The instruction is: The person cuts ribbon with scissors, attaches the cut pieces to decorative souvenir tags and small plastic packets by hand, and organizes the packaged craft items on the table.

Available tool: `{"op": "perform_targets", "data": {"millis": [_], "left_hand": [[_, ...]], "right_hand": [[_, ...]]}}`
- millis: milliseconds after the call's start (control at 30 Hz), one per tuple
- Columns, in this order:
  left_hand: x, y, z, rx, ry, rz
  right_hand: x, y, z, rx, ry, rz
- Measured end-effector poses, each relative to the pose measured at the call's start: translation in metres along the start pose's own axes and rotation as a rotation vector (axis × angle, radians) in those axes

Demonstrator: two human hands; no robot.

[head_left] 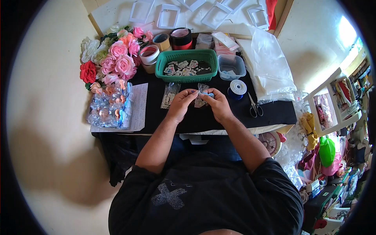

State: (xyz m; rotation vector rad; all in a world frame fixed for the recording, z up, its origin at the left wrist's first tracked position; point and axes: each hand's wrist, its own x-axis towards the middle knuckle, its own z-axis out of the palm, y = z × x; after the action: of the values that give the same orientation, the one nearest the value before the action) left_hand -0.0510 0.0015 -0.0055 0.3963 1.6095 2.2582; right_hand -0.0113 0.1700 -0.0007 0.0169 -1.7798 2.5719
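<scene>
Head view, and from my remote seat I see two bare hands almost meeting over the black cloth (153, 115), near the table's front edge. The right hand (220, 105) is pinched nearly closed, with a small light-blue piece (210, 94) at its fingertips; I can't make out what the piece is. The left hand (181, 104) has its fingers bent together just beside it — I can't tell whether they close on anything.

Below the fingertips lies a clear packet (200, 102) of small pieces, and a second packet (169, 98) sits just left of the left hand. Beyond the hands stands a green plastic basket (186, 79) holding white printed cutouts (182, 69), with a clear plastic container (234, 76) beside it. To the right I see a blue ribbon spool (236, 91) and scissors (256, 109); to the left, artificial roses (119, 58) behind a clear-wrapped bundle (109, 106).
</scene>
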Motion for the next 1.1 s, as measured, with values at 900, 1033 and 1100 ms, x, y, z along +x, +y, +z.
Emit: {"op": "perform_targets", "data": {"millis": [900,1033,1100], "left_hand": [[0.002,-0.003,-0.002,0.018,-0.035,0.015],[0.001,0.000,0.006,-0.016,0.086,0.059],[0.002,-0.002,0.004,-0.018,0.091,0.054]], "right_hand": [[0.001,0.002,-0.001,-0.033,-0.026,0.007],[0.000,0.002,0.000,-0.016,-0.028,-0.023],[-0.002,0.000,0.001,0.006,-0.025,-0.005]]}}
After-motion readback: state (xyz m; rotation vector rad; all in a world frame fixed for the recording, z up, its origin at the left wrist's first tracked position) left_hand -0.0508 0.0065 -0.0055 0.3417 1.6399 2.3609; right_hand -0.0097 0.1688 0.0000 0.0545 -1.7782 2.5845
